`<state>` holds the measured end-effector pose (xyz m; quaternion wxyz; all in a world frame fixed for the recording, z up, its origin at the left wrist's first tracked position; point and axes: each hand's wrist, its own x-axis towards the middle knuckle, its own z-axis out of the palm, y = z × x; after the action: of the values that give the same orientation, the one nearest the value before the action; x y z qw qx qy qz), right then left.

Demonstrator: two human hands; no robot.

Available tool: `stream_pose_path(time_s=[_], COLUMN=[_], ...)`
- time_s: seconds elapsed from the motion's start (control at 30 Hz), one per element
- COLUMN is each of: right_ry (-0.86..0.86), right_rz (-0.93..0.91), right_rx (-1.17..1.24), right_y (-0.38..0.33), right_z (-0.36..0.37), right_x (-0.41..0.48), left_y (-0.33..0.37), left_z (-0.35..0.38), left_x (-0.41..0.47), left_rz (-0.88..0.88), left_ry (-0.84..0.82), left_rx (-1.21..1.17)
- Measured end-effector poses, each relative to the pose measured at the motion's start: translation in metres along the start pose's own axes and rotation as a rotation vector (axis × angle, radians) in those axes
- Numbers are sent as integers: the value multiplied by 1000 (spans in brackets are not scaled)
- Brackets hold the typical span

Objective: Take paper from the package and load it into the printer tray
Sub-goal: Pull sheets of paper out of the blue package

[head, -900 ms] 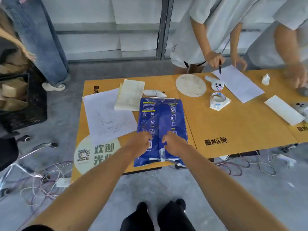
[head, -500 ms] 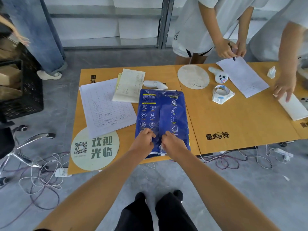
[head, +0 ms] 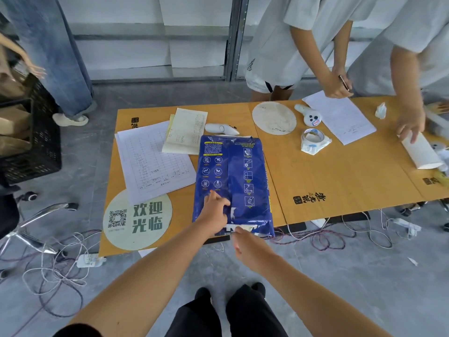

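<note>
A blue plastic-wrapped paper package (head: 245,171) lies lengthwise on the orange table (head: 328,178), its near end over the front edge. My left hand (head: 215,211) presses on the package's near left part, fingers pinching the centre seam of the wrapper. My right hand (head: 247,244) is at the package's near end, fingertips pinching the whitish end flap at the table edge. No printer or tray is in view.
Left of the package lie a printed sheet (head: 150,161) and a notepad (head: 185,131). A white handheld device (head: 221,128), tape roll (head: 313,139) and round disc (head: 274,117) lie beyond. Two people (head: 291,45) lean over the far side. Cables (head: 60,271) litter the floor; a black crate (head: 36,142) stands left.
My right hand has slid back from the top of the package to its near end flap. My left hand stays on the seam. The people opposite have shifted their hands.
</note>
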<state>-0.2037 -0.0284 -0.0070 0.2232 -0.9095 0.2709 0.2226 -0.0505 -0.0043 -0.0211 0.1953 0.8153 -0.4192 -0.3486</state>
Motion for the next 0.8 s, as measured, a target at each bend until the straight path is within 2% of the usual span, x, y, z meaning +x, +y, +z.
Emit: stream_pose_path(time_s=[0.1,0.2,0.37,0.5,0.57,0.7,0.8], right_ry=[58,63,59,45,92,247,257], right_rz=[40,80,120,135,181,299,402], right_rx=[63,85,73,-53,8,88,111], right_y=[1,0,5,21,30,44,43], right_z=[6,6,9,2,-4,-12,-19], right_x=[-1,2,11,14,13,15,17], left_y=[10,27,56,63,61,47,41], left_z=[0,0,-5,-7,-5,1,0], left_x=[-1,-3,-10,-9,-6,6,8], left_rz=[-89,-68,119,212,238,462,557], left_ry=[-13,-34,-93,-189,-219,-177,-94], left_rx=[-190,-296,-278,-144,-17,498,727])
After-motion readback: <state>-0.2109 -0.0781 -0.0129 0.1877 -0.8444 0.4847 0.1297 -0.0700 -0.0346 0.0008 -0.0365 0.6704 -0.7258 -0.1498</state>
